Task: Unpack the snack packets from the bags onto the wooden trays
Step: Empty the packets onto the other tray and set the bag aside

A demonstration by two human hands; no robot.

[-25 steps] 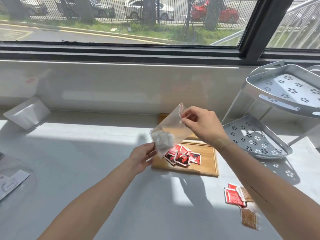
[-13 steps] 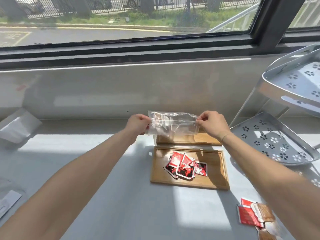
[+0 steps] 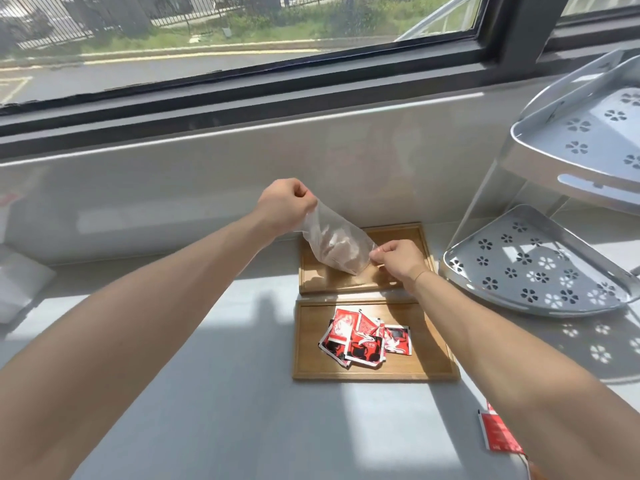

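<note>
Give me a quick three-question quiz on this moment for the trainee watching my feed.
1. True or false: the far wooden tray already holds red packets.
2. Which hand holds the higher end of the clear bag? A) left hand B) right hand C) neither
3. Fill in: the red packets lie piled on the ____ wooden tray.

Key
1. False: no red packets lie on it; the bag hangs tilted above it.
2. A: the left hand grips the raised end, the right hand pinches the lower end.
3. near
</note>
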